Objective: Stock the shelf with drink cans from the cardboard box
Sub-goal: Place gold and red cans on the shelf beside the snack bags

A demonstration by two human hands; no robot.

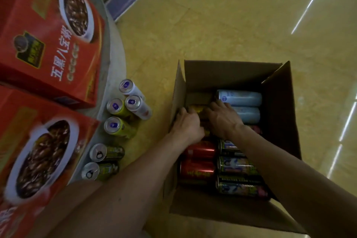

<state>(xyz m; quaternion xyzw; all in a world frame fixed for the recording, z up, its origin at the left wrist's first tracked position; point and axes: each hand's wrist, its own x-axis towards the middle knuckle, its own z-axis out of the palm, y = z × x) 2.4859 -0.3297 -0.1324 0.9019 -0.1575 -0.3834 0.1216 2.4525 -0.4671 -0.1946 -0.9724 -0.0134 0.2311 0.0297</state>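
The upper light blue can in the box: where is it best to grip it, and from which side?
Probably round the middle of its body, from above. The light blue can lies on its side in the cardboard box, its upper side bare, with free space on its far side.

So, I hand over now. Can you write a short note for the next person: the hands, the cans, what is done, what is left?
Left hand grips a yellow can inside the cardboard box.
Right hand is on the cans beside it; its grip is not clear.
Done: six cans stand upright outside the box, by the red boxes.
To do: blue cans, red cans and dark green cans lie in the box.
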